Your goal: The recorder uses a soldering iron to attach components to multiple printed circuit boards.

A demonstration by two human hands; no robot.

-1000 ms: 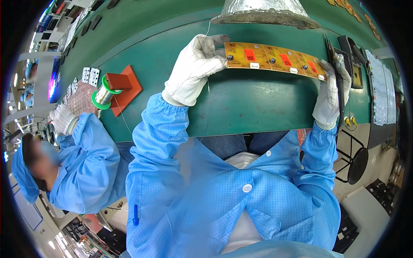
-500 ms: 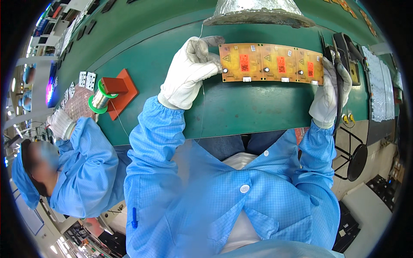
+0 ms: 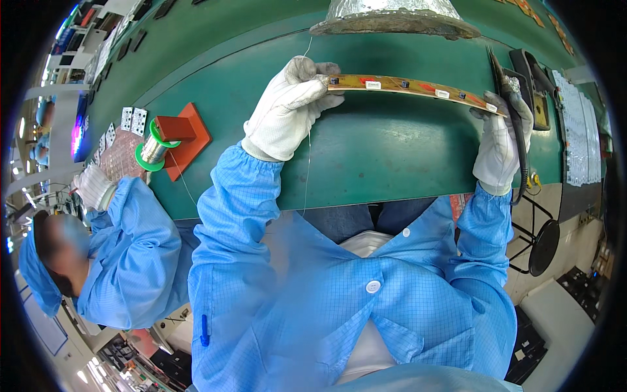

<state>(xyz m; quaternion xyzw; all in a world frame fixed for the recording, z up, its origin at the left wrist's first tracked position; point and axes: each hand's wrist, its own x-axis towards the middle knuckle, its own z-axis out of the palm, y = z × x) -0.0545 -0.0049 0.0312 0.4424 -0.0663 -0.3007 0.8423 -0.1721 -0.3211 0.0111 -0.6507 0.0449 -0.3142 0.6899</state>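
A long yellow-brown circuit board is held up above the green bench between my gloved hands, turned so that mostly its narrow edge shows. My left hand pinches its left end, and a thin solder wire runs past those fingers. At the other end, my right hand grips the board with its fingertips. That same hand also carries a dark soldering iron, its tip pointing away from me and its cable hanging beside the wrist.
A solder spool sits on a red-orange stand at left. A foil-covered hood overhangs the bench's far side. An iron holder stands beyond my right hand, near white strips. A co-worker sits at left.
The circuit board has tipped from showing its flat face with red labels to nearly edge-on. The soldering iron has shifted slightly in my right hand, and both hands keep hold of the board.
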